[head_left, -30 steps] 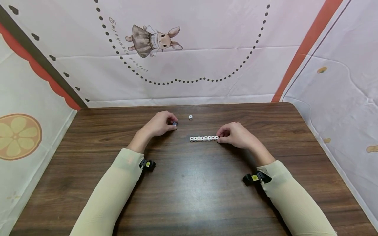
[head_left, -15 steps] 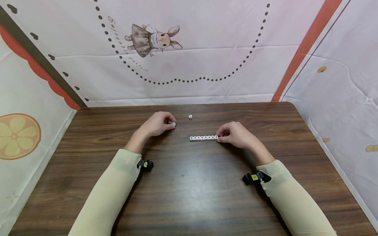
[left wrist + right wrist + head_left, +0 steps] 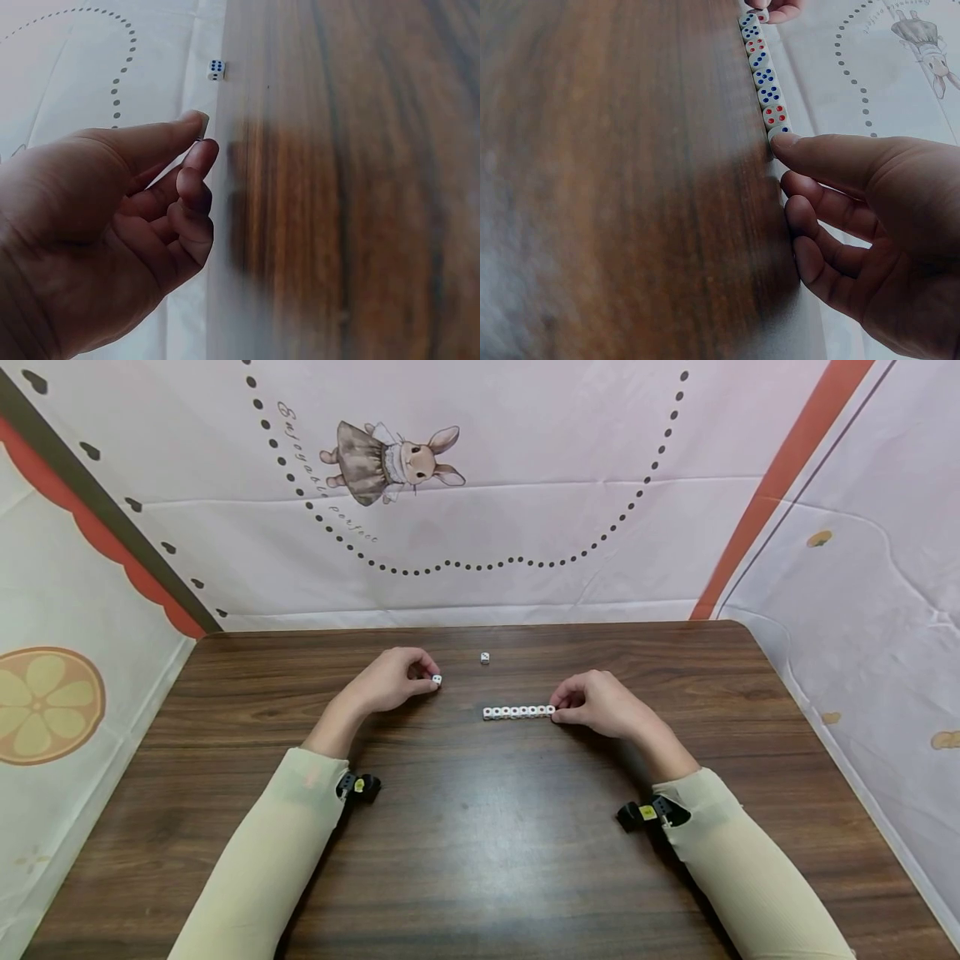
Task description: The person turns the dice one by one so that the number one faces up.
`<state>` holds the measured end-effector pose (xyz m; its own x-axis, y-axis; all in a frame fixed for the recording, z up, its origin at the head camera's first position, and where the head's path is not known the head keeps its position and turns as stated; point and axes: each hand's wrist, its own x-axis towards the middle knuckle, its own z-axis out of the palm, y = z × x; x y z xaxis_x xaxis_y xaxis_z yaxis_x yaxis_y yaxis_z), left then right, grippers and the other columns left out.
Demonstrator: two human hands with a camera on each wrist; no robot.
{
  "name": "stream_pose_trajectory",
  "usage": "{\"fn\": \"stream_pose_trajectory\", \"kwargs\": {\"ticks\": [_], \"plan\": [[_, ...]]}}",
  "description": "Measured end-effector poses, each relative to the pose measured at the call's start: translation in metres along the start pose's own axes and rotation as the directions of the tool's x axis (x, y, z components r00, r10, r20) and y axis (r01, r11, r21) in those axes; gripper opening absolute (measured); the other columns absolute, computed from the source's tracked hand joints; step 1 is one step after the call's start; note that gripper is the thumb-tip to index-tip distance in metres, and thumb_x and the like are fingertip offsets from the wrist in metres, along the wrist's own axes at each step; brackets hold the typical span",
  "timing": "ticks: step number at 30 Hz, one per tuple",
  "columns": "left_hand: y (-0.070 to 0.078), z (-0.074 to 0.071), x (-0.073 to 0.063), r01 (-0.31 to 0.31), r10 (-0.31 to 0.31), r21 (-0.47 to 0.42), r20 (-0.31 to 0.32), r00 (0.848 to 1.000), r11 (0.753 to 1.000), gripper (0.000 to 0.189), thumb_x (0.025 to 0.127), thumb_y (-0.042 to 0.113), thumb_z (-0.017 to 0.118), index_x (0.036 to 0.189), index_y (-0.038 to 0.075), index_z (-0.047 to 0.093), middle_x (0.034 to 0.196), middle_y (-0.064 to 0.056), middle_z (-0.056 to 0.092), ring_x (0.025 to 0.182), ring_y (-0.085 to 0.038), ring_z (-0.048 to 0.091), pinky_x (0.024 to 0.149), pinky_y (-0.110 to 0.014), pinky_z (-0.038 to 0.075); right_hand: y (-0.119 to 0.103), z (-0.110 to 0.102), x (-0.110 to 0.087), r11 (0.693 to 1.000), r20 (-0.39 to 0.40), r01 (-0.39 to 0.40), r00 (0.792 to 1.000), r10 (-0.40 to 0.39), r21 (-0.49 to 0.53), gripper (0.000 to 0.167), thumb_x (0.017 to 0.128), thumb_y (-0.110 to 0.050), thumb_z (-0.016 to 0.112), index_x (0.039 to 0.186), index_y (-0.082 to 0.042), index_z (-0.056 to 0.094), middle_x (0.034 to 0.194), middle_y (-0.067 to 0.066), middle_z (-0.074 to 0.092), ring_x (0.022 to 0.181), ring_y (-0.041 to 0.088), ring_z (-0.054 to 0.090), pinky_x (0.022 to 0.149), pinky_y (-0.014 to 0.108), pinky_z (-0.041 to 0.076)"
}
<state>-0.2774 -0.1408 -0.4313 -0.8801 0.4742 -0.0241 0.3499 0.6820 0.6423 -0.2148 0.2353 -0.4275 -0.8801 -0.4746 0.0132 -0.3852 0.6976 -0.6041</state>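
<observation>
My left hand [image 3: 393, 679] pinches a small white die [image 3: 437, 680] between thumb and index finger, left of the row. In the left wrist view the thumb and fingertip almost wholly hide that die. My right hand [image 3: 600, 703] has thumb and index finger at the right end of a straight row of white dice [image 3: 517, 712], pinching the last die [image 3: 780, 133]. The row's dice stand side by side, with blue or red dots on the sides seen in the right wrist view. Behind the row lies a single loose die [image 3: 484, 658].
The dice are on a brown wood-grain table [image 3: 480, 843]. A white printed cloth [image 3: 525, 527] with a rabbit picture [image 3: 390, 462] stands along the far edge, and more cloth flanks both sides. Black wrist cameras [image 3: 637, 815] sit under both sleeves.
My left hand has drawn slightly left and nearer, and the die has turned in its fingers to show a different face. My right hand, the row and the loose die stay put.
</observation>
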Motion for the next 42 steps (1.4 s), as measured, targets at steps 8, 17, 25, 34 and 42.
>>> {"fn": "stream_pose_trajectory", "kwargs": {"ticks": [8, 17, 25, 34, 42], "plan": [[0.0005, -0.0028, -0.0067, 0.007, -0.007, -0.009, 0.013, 1.000, 1.000, 0.012, 0.098, 0.016, 0.079, 0.107, 0.010, 0.073, 0.100, -0.003, 0.071, 0.091, -0.020, 0.063, 0.086, -0.039, 0.048, 0.0000, 0.0003, -0.0002, 1.000, -0.002, 0.002, 1.000, -0.002, 0.003, 0.010, 0.092, -0.015, 0.086, 0.099, -0.012, 0.080, 0.087, -0.007, 0.073, 0.081, 0.012, 0.066, 0.078, 0.038, 0.053], [-0.0029, -0.0005, -0.0082, -0.004, 0.004, 0.018, 0.018, 1.000, 1.000, 0.012, 0.098, 0.015, 0.080, 0.104, 0.009, 0.072, 0.097, -0.003, 0.071, 0.089, -0.019, 0.063, 0.085, -0.039, 0.048, -0.0004, 0.0002, -0.0001, 1.000, -0.003, 0.005, 1.000, -0.004, 0.008, 0.009, 0.092, -0.015, 0.086, 0.098, -0.012, 0.080, 0.086, -0.007, 0.074, 0.081, 0.012, 0.067, 0.077, 0.038, 0.054], [-0.0013, 0.0002, -0.0091, 0.010, -0.011, 0.051, 0.026, 1.000, 0.999, 0.014, 0.097, 0.017, 0.081, 0.101, 0.009, 0.071, 0.092, -0.002, 0.069, 0.087, -0.019, 0.063, 0.083, -0.039, 0.049, -0.0011, 0.0000, -0.0006, 1.000, -0.001, 0.002, 1.000, -0.002, 0.004, 0.010, 0.092, -0.015, 0.085, 0.099, -0.011, 0.080, 0.087, -0.007, 0.073, 0.081, 0.012, 0.066, 0.078, 0.038, 0.053], [0.0021, -0.0003, -0.0095, 0.006, -0.008, 0.052, 0.049, 0.999, 0.999, 0.026, 0.091, 0.015, 0.086, 0.109, 0.007, 0.069, 0.099, -0.006, 0.066, 0.093, -0.023, 0.061, 0.088, -0.041, 0.048, -0.0015, -0.0002, -0.0008, 1.000, -0.002, -0.002, 1.000, 0.002, 0.009, 0.009, 0.092, -0.014, 0.085, 0.099, -0.011, 0.080, 0.087, -0.006, 0.074, 0.081, 0.013, 0.066, 0.077, 0.038, 0.053], [0.0023, 0.0005, -0.0073, -0.069, 0.065, 0.050, 0.076, 0.995, 0.996, 0.031, 0.094, 0.005, 0.081, 0.124, 0.012, 0.076, 0.111, -0.004, 0.069, 0.104, -0.023, 0.061, 0.093, -0.043, 0.049, -0.0005, 0.0003, -0.0002, 1.000, -0.001, -0.001, 1.000, 0.001, 0.008, 0.009, 0.092, -0.015, 0.086, 0.098, -0.012, 0.080, 0.087, -0.006, 0.074, 0.082, 0.013, 0.066, 0.078, 0.038, 0.053]]}}
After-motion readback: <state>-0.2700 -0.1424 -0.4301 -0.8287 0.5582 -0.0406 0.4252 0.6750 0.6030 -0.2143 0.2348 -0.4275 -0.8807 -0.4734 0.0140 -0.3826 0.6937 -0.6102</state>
